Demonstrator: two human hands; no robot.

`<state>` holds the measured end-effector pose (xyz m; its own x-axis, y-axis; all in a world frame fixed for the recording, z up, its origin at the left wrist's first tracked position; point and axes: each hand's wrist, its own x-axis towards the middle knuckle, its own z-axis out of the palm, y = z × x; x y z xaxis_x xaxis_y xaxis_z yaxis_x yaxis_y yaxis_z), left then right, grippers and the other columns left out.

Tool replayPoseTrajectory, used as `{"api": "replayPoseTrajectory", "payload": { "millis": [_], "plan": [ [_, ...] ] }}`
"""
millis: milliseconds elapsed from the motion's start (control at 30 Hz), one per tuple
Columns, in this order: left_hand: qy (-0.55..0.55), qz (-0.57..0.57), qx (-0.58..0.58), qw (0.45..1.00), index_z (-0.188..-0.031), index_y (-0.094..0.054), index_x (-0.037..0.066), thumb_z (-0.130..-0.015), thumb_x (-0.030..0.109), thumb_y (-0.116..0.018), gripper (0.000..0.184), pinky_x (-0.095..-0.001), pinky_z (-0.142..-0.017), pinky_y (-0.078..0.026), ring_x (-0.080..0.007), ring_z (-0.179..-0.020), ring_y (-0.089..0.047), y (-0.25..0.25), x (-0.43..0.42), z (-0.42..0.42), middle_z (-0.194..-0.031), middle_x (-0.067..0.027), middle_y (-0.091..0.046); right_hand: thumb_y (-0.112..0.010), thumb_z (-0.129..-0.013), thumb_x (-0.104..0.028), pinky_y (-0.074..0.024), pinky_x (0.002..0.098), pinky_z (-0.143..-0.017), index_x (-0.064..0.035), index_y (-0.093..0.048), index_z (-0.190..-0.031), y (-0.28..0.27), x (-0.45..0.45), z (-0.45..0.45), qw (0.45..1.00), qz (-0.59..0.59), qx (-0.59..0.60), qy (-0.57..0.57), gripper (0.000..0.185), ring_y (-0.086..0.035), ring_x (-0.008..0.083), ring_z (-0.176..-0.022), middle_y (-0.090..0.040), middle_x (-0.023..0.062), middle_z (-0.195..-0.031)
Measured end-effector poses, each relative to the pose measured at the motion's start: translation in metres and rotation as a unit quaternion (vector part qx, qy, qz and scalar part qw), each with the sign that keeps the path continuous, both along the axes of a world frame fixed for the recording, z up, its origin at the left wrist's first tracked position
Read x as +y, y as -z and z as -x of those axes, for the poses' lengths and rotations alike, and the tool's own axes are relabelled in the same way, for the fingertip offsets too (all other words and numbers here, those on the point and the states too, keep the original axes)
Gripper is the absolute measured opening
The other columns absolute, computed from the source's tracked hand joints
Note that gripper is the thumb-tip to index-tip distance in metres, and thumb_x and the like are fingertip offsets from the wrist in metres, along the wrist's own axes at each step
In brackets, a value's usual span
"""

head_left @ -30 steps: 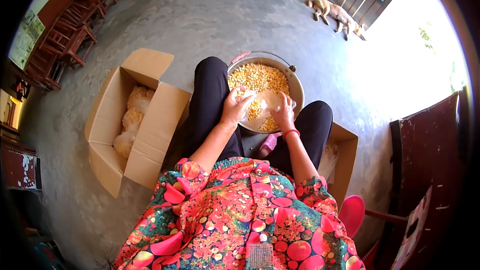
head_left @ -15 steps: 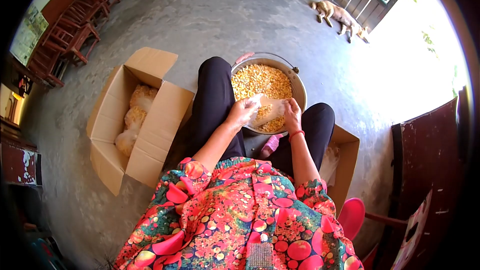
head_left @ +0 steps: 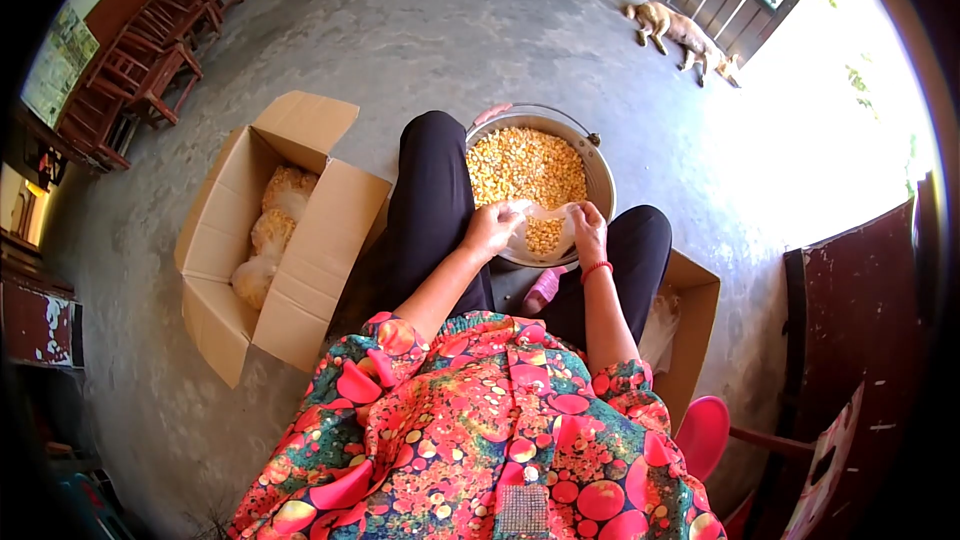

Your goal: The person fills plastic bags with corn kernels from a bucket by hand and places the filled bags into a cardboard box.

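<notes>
A metal bucket [head_left: 600, 180] of yellow corn kernels [head_left: 527, 165] stands between my knees. Over its near side, a clear plastic bag [head_left: 518, 241] hangs with its mouth spread between my hands, and kernels show through or inside it; which, I cannot tell. My left hand [head_left: 492, 229] pinches the bag's left edge. The bag's right edge is gripped by my right hand [head_left: 589, 233], which has a red band at the wrist.
An open cardboard box [head_left: 322, 250] with several filled bags [head_left: 272, 233] is on the left. Another box [head_left: 697, 325] holding clear plastic [head_left: 660, 325] sits by my right leg. A dog [head_left: 680, 32] lies at the upper right. Wooden chairs [head_left: 150, 75] line the left wall.
My hands have gone from bunched, separate positions on the plastic to holding the bag's mouth stretched between them, slightly lower over the near side of the bucket.
</notes>
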<state>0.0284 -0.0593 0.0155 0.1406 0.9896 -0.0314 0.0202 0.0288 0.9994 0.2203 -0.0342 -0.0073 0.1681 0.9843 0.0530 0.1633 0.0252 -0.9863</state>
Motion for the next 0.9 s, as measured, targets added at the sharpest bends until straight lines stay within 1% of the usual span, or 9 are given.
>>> {"api": "replayPoseTrajectory", "payload": {
  "millis": [67, 133, 300, 400, 467, 533, 600, 900],
  "plan": [
    [-0.006, 0.009, 0.000, 1.000, -0.092, -0.057, -0.001, -0.077, 0.010, -0.055, 0.019, -0.0203, -0.061, -0.041, -0.0042, -0.067, -0.049, -0.007, -0.002, 0.000, -0.076, 0.0008, -0.058, -0.049, -0.080, -0.013, -0.0365, 0.0213, -0.052, -0.0006, -0.055, -0.075, -0.001, 0.000, 0.000, 1.000, 0.003, -0.012, 0.007, 0.015, -0.043, 0.0052, -0.057, -0.050, -0.0007, -0.061],
    [-0.022, -0.023, 0.016, 0.999, -0.090, -0.058, -0.002, -0.077, 0.011, -0.056, 0.019, -0.0207, -0.061, -0.042, -0.0047, -0.066, -0.050, -0.012, -0.004, 0.000, -0.076, 0.0003, -0.058, -0.048, -0.080, -0.013, -0.0362, 0.0216, -0.051, -0.0004, -0.054, -0.075, 0.000, -0.001, -0.001, 1.000, 0.007, -0.024, 0.014, 0.015, -0.043, 0.0053, -0.057, -0.050, -0.0005, -0.061],
    [-0.027, -0.020, 0.001, 0.999, -0.090, -0.058, -0.003, -0.076, 0.010, -0.057, 0.019, -0.0211, -0.060, -0.042, -0.0054, -0.065, -0.050, 0.002, 0.000, 0.000, -0.075, -0.0010, -0.058, -0.047, -0.079, -0.016, -0.0353, 0.0239, -0.049, 0.0007, -0.053, -0.072, 0.000, -0.001, -0.001, 0.997, 0.007, -0.073, 0.028, 0.019, -0.042, 0.0064, -0.054, -0.048, 0.0012, -0.056],
    [-0.030, -0.019, 0.013, 0.999, -0.091, -0.057, -0.003, -0.076, 0.010, -0.057, 0.019, -0.0213, -0.059, -0.042, -0.0057, -0.065, -0.051, 0.010, 0.003, 0.000, -0.076, -0.0018, -0.059, -0.047, -0.078, -0.017, -0.0358, 0.0252, -0.049, 0.0010, -0.053, -0.071, 0.001, -0.001, 0.000, 0.997, 0.011, -0.075, 0.031, 0.020, -0.043, 0.0082, -0.053, -0.049, 0.0032, -0.055],
    [-0.031, -0.024, 0.026, 0.999, -0.091, -0.057, -0.003, -0.076, 0.009, -0.056, 0.019, -0.0214, -0.059, -0.042, -0.0059, -0.065, -0.051, 0.015, 0.005, 0.000, -0.077, -0.0022, -0.059, -0.047, -0.078, -0.017, -0.0363, 0.0260, -0.049, 0.0010, -0.053, -0.072, 0.009, 0.001, -0.003, 0.997, 0.009, -0.072, 0.031, 0.021, -0.044, 0.0093, -0.053, -0.049, 0.0044, -0.056],
    [-0.045, -0.016, 0.011, 0.999, -0.092, -0.057, -0.003, -0.076, 0.008, -0.056, 0.019, -0.0213, -0.058, -0.042, -0.0059, -0.064, -0.051, 0.017, 0.006, 0.000, -0.077, -0.0022, -0.059, -0.047, -0.078, -0.017, -0.0368, 0.0269, -0.049, 0.0011, -0.053, -0.072, 0.012, 0.003, -0.004, 0.997, 0.006, -0.070, 0.032, 0.021, -0.045, 0.0105, -0.053, -0.050, 0.0056, -0.056],
    [-0.045, -0.014, 0.010, 0.999, -0.092, -0.057, -0.003, -0.077, 0.008, -0.056, 0.019, -0.0212, -0.058, -0.042, -0.0060, -0.064, -0.051, 0.016, 0.005, 0.000, -0.077, -0.0022, -0.059, -0.046, -0.078, -0.018, -0.0379, 0.0284, -0.051, 0.0012, -0.054, -0.073, 0.012, 0.002, -0.005, 0.994, 0.011, -0.101, 0.033, 0.021, -0.047, 0.0124, -0.054, -0.052, 0.0079, -0.058],
    [-0.047, -0.020, 0.005, 0.999, -0.091, -0.057, -0.003, -0.077, 0.008, -0.056, 0.018, -0.0215, -0.057, -0.042, -0.0061, -0.063, -0.051, 0.006, 0.001, -0.001, -0.076, -0.0022, -0.059, -0.046, -0.078, -0.017, -0.0388, 0.0289, -0.052, 0.0006, -0.054, -0.075, 0.015, 0.003, -0.006, 0.993, 0.022, -0.110, 0.033, 0.020, -0.049, 0.0140, -0.055, -0.053, 0.0094, -0.060]
  ]
}}
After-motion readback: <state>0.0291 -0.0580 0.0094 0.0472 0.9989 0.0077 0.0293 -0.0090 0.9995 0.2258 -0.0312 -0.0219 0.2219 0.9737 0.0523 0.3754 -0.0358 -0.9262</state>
